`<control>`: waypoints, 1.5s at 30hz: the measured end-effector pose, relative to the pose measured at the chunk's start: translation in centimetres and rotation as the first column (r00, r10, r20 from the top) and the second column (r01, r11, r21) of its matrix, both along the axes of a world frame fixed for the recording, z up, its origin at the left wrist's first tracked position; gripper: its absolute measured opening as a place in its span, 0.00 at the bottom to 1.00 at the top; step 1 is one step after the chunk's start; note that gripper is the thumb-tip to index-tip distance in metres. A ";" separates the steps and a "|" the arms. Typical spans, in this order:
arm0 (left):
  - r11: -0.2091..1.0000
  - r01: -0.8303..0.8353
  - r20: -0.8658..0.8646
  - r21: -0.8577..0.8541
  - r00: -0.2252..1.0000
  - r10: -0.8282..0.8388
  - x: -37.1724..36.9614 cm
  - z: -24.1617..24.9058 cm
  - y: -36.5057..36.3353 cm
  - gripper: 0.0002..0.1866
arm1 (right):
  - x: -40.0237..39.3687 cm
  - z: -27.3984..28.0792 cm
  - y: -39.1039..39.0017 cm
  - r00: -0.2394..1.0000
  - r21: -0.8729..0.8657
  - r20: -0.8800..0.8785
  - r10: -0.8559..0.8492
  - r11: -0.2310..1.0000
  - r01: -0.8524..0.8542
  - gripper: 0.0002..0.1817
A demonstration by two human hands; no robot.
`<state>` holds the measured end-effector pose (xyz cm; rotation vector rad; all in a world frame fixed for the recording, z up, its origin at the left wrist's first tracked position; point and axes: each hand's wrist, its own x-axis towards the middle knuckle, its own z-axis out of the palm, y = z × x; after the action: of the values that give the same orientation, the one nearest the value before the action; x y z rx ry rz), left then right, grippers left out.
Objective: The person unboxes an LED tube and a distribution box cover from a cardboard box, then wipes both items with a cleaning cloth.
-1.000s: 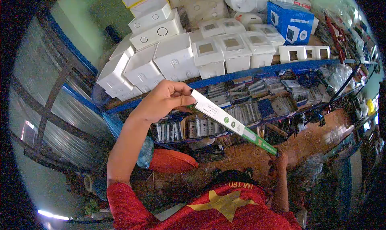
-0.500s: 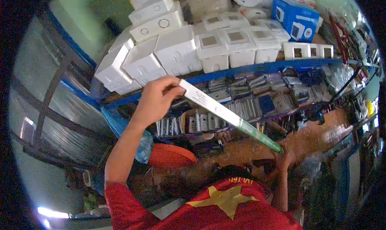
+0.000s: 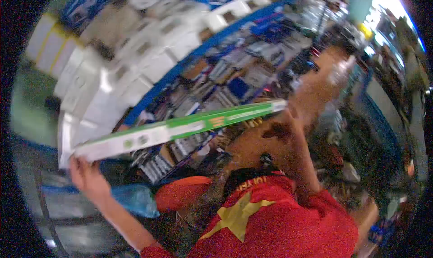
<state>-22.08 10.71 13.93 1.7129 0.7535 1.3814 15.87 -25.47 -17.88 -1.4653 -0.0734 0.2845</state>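
Observation:
A long, narrow white-and-green box stretches across the view, held by its two ends. My left hand grips the white end, with the fingers on its lower edge. At the other end, my right hand closes around the tip; its fingers are blurred and partly hidden. Printing on the carton's side is too smeared to read. Behind the left end stand white boxes on a shelf.
A blue shelf edge runs diagonally, with many packed small parts below it. A red-orange round item and a blue plastic bag lie near my left forearm. A brown floor shows at right.
My view has turned and shifted to the right. The box has swung from a downward slant to a slight upward one, showing its green printed side. My left hand is lower, my right higher.

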 end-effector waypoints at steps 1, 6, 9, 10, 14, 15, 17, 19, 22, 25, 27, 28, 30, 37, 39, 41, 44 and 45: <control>0.999 0.032 0.051 -0.001 0.998 -0.032 -1.0 0.7 0.9 0.23 | -1.2 2.9 0.2 0.981 0.104 -0.191 0.043 0.994 -0.024 0.28; 0.996 0.021 0.049 0.089 0.998 -0.026 -2.3 1.7 1.6 0.24 | -3.6 -3.5 3.6 0.892 0.441 -0.386 0.237 0.896 -0.047 0.23; 0.994 0.109 0.112 -0.005 0.988 -0.108 -2.1 1.2 1.4 0.20 | -5.3 -0.7 4.7 0.748 0.734 -0.561 0.353 0.629 0.254 0.17; 0.985 0.166 0.151 -0.053 0.976 -0.157 -2.0 1.0 1.3 0.18 | -4.4 -1.9 4.5 0.761 0.713 -0.568 0.314 0.650 0.263 0.15; 0.936 0.213 0.262 -0.282 0.955 -0.138 -5.0 -2.2 2.6 0.23 | -2.7 3.7 2.0 0.959 0.503 -0.285 -0.011 0.850 0.159 0.14; 0.940 0.173 0.246 -0.295 0.964 -0.100 -5.7 -3.1 2.7 0.23 | -2.4 5.2 1.4 0.978 0.550 -0.203 0.041 0.831 0.079 0.13; 0.939 0.100 0.213 -0.329 0.977 -0.030 -7.9 -5.7 3.0 0.23 | -1.7 8.4 -0.4 0.992 0.610 -0.028 0.126 0.788 -0.083 0.13; 0.952 0.074 0.226 -0.296 0.974 -0.005 -11.7 -10.5 5.7 0.23 | -2.2 12.9 -0.4 0.985 0.655 0.016 0.170 0.743 -0.138 0.13; 0.945 -0.101 0.365 -0.311 0.905 0.217 -13.3 -16.9 3.5 0.23 | -1.1 14.5 -1.6 0.965 0.592 0.111 0.237 0.764 -0.256 0.13; 0.960 -0.123 0.332 -0.252 0.921 0.206 -12.4 -21.3 0.9 0.21 | -0.8 17.2 -1.7 0.943 0.639 0.254 0.217 0.694 -0.332 0.13; 0.976 -0.200 0.081 -0.082 0.975 0.206 -11.8 -24.3 -0.6 0.18 | -2.0 19.5 -1.8 0.919 0.658 0.304 0.252 0.642 -0.394 0.18; 0.983 -0.180 -0.111 0.043 0.977 0.184 -12.7 -27.9 0.2 0.16 | -2.3 20.3 -1.3 0.884 0.668 0.379 0.275 0.580 -0.467 0.19; 0.981 -0.167 -0.235 0.100 0.954 0.187 -11.5 -30.9 -1.3 0.16 | -3.8 22.4 -0.2 0.834 0.677 0.452 0.317 0.488 -0.552 0.25; 0.671 0.233 0.249 -0.704 0.966 -0.074 -2.1 -38.9 -8.9 0.16 | -7.9 26.4 4.8 0.474 0.111 0.768 0.430 0.639 -0.761 0.36; 0.580 0.313 0.334 -0.752 0.940 -0.075 0.2 -39.7 -10.2 0.16 | -8.9 26.2 5.5 0.456 0.117 0.734 0.504 0.568 -0.815 0.36; 0.537 0.376 0.401 -0.756 0.913 -0.074 2.8 -39.8 -10.6 0.16 | -9.1 26.2 5.8 0.376 0.070 0.737 0.562 0.490 -0.869 0.36; 0.546 0.414 0.454 -0.728 0.888 -0.067 4.8 -38.8 -9.9 0.16 | -9.1 26.5 6.3 0.214 -0.048 0.753 0.622 0.376 -0.925 0.33; 0.551 0.418 0.465 -0.723 0.883 -0.059 5.4 -38.7 -9.7 0.16 | -9.4 26.8 6.3 0.201 -0.039 0.719 0.665 0.328 -0.944 0.31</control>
<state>-16.73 1.00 -24.81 0.7214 0.7124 0.8890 6.50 -19.16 8.89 -0.8455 -1.5097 0.6147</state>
